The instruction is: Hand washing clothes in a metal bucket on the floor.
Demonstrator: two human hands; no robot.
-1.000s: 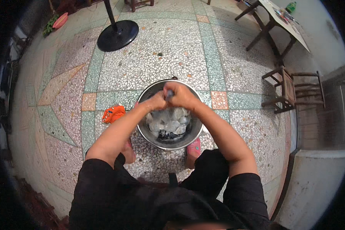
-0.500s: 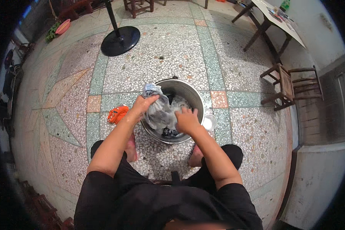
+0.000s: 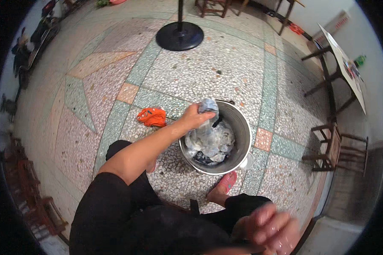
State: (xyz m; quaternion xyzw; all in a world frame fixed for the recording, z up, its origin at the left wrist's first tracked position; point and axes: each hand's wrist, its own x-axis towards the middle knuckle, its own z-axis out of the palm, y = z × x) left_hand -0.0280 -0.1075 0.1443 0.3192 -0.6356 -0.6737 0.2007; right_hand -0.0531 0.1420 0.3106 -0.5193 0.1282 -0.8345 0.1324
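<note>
A round metal bucket (image 3: 245, 127) stands on the floor before me, with wet grey and dark cloth (image 3: 215, 142) inside. At its far left rim, my left hand (image 3: 196, 116) is closed around a bunched end of a wet grey-blue cloth (image 3: 209, 106), whose lower part hangs into the bucket. My right hand (image 3: 270, 229) is raised close to the camera at the lower right, away from the bucket. It is smeared by motion; its fingers look bent, and no thing shows in them.
An orange patterned cloth bundle (image 3: 152, 116) lies left of the bucket, and a small pale cup (image 3: 247, 162) sits against its right side. Farther off are a black round stand base (image 3: 180, 36), a wooden chair (image 3: 334, 146) and a table (image 3: 344, 68) along the right wall.
My right hand has let go of the cloth and come up out of the bucket toward the lower right. My left hand still grips the cloth. The view has turned and tilted.
</note>
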